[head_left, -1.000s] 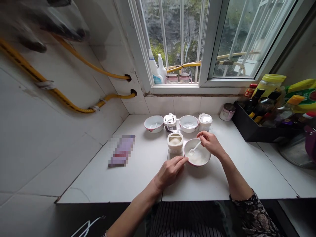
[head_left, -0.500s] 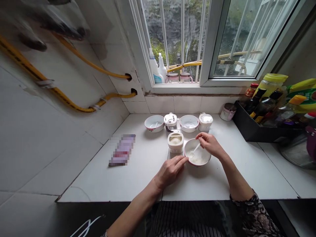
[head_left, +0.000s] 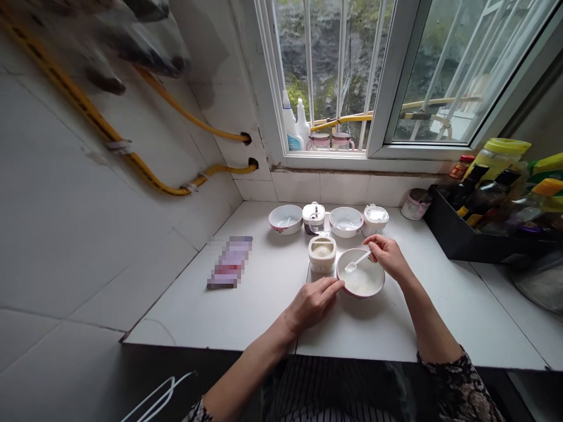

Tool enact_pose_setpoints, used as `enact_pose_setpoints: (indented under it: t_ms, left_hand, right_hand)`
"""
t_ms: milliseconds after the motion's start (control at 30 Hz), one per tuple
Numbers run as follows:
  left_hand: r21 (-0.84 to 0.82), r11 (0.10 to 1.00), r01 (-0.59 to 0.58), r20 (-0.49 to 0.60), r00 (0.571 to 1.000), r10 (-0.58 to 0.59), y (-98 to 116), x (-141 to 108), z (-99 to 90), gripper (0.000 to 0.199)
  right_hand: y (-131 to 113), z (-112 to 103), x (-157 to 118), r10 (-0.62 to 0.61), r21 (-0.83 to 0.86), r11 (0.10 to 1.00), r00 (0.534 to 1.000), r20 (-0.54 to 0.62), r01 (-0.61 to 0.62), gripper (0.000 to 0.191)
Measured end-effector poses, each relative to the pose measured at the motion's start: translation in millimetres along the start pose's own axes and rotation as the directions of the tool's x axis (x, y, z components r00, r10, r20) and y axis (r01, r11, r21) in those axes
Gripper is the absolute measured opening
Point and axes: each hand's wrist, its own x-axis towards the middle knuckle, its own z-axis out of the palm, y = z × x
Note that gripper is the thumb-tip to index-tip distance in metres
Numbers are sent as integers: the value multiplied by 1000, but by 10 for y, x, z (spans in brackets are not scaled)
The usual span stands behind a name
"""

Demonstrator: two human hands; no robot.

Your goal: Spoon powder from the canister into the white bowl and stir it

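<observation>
Maybe the bowl [head_left: 377,274] on the surface [head_left: 220,316] could tip if the right hand [head_left: 389,258], pinching the spoon [head_left: 352,267] over it, pushes hard and the left hand [head_left: 312,303], grip hidden, slips off its rim [head_left: 384,276].

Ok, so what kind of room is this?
Probably a home kitchen: a white counter with bowls and an open jar, plus a black bin of bottles towards the right.

white tiled wall [head_left: 57,205] | barred window [head_left: 391,82] | daylight outside | white countertop [head_left: 268,275]
</observation>
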Motion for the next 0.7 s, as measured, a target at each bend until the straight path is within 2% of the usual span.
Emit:
enact_pose_setpoints:
  t_ms: [133,233,300,367,433,533,600,667,700]
  left_hand:
    - [-2,1000,-1,-6,1000,1,3,-1,-1,33]
    - [-2,1000,-10,-6,1000,10,2,2,2,31]
    - [-1,1000,-11,-3,1000,11,-1,1,7,31]
    - [1,1000,-10,-5,1000,10,-4,-1,12,31]
    - [4,1000,-7,-10,1000,7,-5,-3,19,31]
    - [4,1000,-7,-21,1000,7,-1,3,23,31]
    - [6,1000,-10,-25,1000,10,6,14,19,30]
    - [8,1000,-11,-28,1000,11,14,25,10,30]
    - [7,1000,-11,-29,1000,11,18,30,5,30]
  right_hand:
    - [41,21,51,21,71,997,999,-39,-19,27]
    - [-26,90,63,-2,111,994,992,-125,16,33]
    - [-112,167,44,-94,60,992,976,-194,107,31]
    - [-192,256,9,-234,-52,972,948,-216,228,27]
    - [-240,337,-28,-420,-213,899,889,-180,382,22]
    - [-247,411,-69,-691,-435,651,722,0,623,21]
    - [-234,428,-82,-775,-494,513,626,83,702,22]
    - [-227,431,-88,-795,-497,496,602,68,712,22]
    - [-226,428,-89,-785,-481,530,618,33,698,22]
